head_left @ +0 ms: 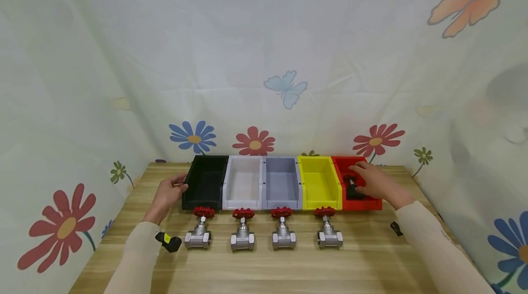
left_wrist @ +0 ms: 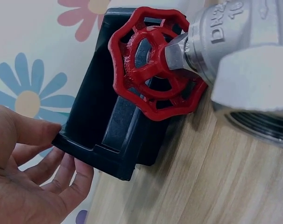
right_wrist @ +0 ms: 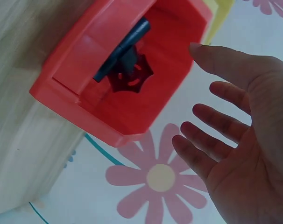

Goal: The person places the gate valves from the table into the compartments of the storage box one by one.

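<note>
My left hand [head_left: 166,196] is at the left side of the black bin [head_left: 205,203], its thumb on the rim and its fingers curled against the outer wall in the left wrist view. Above the red bin [head_left: 363,204] is my right hand [head_left: 377,184], fingers spread and apart from the bin in the right wrist view. Inside that bin lies a dark valve [right_wrist: 127,58] with a dark handwheel [right_wrist: 132,79]. Several silver gate valves with red handwheels, such as the leftmost valve [head_left: 198,238], stand in a row before the bins.
Between the black and red bins sit a white bin [head_left: 243,204], a grey-blue bin [head_left: 282,204] and a yellow bin [head_left: 322,204]. The wooden table [head_left: 264,271] meets a flowered curtain [head_left: 231,55] behind. Beside the left sleeve is a black device [head_left: 170,242] with a yellow label.
</note>
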`<state>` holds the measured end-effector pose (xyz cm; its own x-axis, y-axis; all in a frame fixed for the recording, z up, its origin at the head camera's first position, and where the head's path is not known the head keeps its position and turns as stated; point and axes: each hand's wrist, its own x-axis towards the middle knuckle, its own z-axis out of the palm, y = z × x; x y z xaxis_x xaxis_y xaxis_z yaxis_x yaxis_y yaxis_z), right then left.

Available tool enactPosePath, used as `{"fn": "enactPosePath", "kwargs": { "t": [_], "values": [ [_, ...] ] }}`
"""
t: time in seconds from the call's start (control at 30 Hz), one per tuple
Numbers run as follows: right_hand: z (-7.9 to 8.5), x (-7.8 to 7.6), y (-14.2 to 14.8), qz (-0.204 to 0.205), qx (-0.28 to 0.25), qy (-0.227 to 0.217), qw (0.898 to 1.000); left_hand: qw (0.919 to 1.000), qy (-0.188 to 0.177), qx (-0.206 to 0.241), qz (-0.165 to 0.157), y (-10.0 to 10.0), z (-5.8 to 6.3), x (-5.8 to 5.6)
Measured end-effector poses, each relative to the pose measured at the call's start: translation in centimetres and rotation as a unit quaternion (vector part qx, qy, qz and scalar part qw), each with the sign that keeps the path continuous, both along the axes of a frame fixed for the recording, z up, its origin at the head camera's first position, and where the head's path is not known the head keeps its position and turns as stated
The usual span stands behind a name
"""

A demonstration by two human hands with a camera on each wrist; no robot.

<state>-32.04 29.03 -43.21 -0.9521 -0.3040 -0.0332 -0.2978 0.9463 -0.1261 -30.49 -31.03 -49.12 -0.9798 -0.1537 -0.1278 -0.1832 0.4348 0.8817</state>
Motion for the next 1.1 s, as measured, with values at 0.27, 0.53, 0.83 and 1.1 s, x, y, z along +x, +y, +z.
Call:
{"fn": "enactPosePath", "kwargs": {
  "t": [0.27,0.53,0.83,1.1],
  "values": [
    [1.5,1.3,-0.5,0.013,0.002,0.026,1.0,0.9999,0.001,0.014,0.0,-0.2,-0.1,-0.1],
    [3.0,3.3,-1.2,0.035,0.008,0.051,0.998,0.9998,-0.007,0.016,0.004,-0.1,-0.2,-0.3],
    [3.3,4.2,-1.6,0.041,0.017,0.066,0.997,0.9996,-0.02,0.017,0.008,-0.3,-0.2,-0.2],
    [3.2,4.4,-1.8,0.044,0.009,0.057,0.997,0.9998,-0.021,0.004,0.005,-0.5,0.0,0.0]
  ]
}}
